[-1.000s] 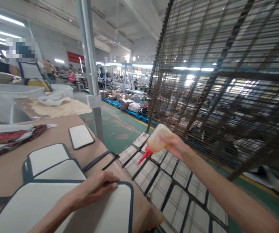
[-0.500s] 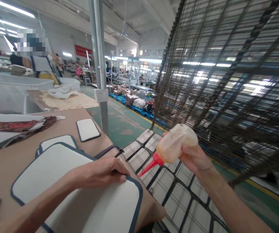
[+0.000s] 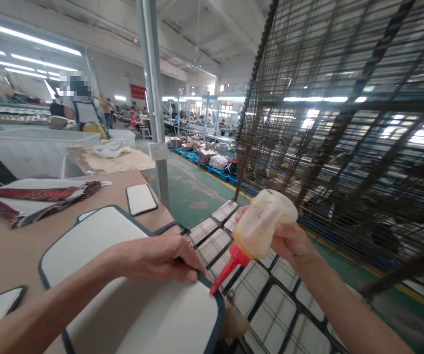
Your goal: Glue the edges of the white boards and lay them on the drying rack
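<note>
A large white panel (image 3: 160,314) with a dark blue edge lies at the front of the brown table. My left hand (image 3: 160,258) pinches its upper edge, thumb on the white face. In my right hand (image 3: 289,238) is a translucent squeeze bottle (image 3: 265,221) with yellowish contents, tilted down to the left. Its red nozzle (image 3: 230,268) has its tip at the panel's dark edge, near the upper right corner. Behind my left hand another big white panel (image 3: 94,236) with dark edging lies on the table.
Smaller edged panels (image 3: 140,199) lie on the brown table (image 3: 101,191), with patterned fabric (image 3: 49,194) at the left. A wire mesh rack (image 3: 330,123) rises at the right above a grid of panels (image 3: 271,290). A grey post (image 3: 155,98) stands behind; a person (image 3: 86,110) is farther back.
The bottle has tipped more steeply, and its nozzle tip has come down to the panel's dark edge. The view has shifted a little left. My left hand still grips the panel.
</note>
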A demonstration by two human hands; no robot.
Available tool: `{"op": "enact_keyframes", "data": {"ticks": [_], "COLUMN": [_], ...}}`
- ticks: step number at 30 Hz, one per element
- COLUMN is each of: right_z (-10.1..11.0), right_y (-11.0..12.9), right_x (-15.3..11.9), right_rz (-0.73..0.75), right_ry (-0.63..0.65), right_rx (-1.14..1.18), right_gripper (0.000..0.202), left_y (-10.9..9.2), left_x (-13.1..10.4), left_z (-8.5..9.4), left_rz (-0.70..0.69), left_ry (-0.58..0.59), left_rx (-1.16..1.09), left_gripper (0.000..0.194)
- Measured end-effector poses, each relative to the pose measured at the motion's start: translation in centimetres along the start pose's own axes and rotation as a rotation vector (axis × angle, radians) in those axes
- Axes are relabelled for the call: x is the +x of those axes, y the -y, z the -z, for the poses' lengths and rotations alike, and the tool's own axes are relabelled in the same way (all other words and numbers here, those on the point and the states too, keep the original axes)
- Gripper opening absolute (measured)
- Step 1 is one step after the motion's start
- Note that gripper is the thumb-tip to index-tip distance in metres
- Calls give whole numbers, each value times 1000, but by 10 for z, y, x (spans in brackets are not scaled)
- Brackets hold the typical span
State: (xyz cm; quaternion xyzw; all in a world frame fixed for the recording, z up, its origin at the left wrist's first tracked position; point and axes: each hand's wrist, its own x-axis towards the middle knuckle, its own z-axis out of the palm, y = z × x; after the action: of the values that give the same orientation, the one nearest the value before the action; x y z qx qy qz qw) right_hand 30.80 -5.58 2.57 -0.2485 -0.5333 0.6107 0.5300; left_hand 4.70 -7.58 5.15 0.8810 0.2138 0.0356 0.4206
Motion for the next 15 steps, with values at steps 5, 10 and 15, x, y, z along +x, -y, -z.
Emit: {"op": "enact_keyframes", "data": {"ticks": [5, 10, 15], "right_z": [5, 8, 14], "right_y": [3, 5, 6], "right_x": [0, -1, -3], "right_rz": [30, 12, 7], "right_ry": [31, 54, 17], "right_rx": [12, 26, 5], "right_gripper": [52, 53, 53], "left_y": [-6, -11, -14], "left_x": [1, 1, 2], "left_z": [-4, -7, -9], "left_rz": [6, 31, 47], "left_ry": [-5, -15, -32], "left_rx": [-3, -7, -29], "left_gripper": [45, 46, 40]}}
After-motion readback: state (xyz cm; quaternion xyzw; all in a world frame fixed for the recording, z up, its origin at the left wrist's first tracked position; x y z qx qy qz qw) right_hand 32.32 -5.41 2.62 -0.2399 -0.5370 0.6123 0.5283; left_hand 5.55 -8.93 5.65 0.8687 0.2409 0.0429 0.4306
